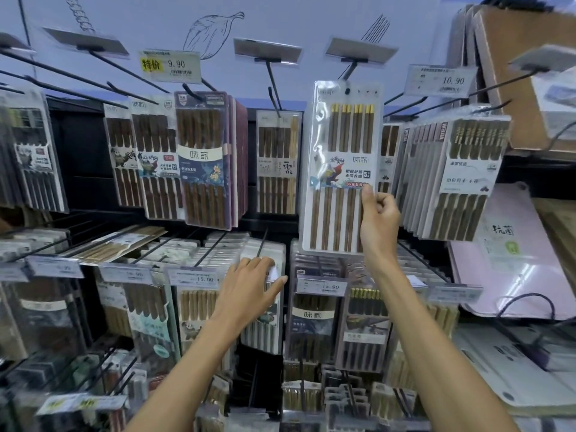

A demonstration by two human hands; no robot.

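My right hand (378, 213) is raised to the upper row of pegs and pinches the white pack (336, 169) of chopsticks at its right edge, about halfway down, thumb on the front and the other fingers curled behind. The pack stands upright, its top just under a peg (350, 70). I cannot tell whether its hole is on the hook. It covers part of the packs behind it. A thick bunch of grey packs (467, 176) hangs to its right under the 10.90 tag (441, 81), and a purple pack (205, 157) hangs well to its left.

My left hand (249, 285) is lower and nearer, on the second row. Its fingers are straight and slightly spread, thumb out to the right, and the fingertips lie on the top of a pale pack (265, 338) hanging there. It grips nothing. The 15.90 tag (321, 286) is just to its right, below the white pack.
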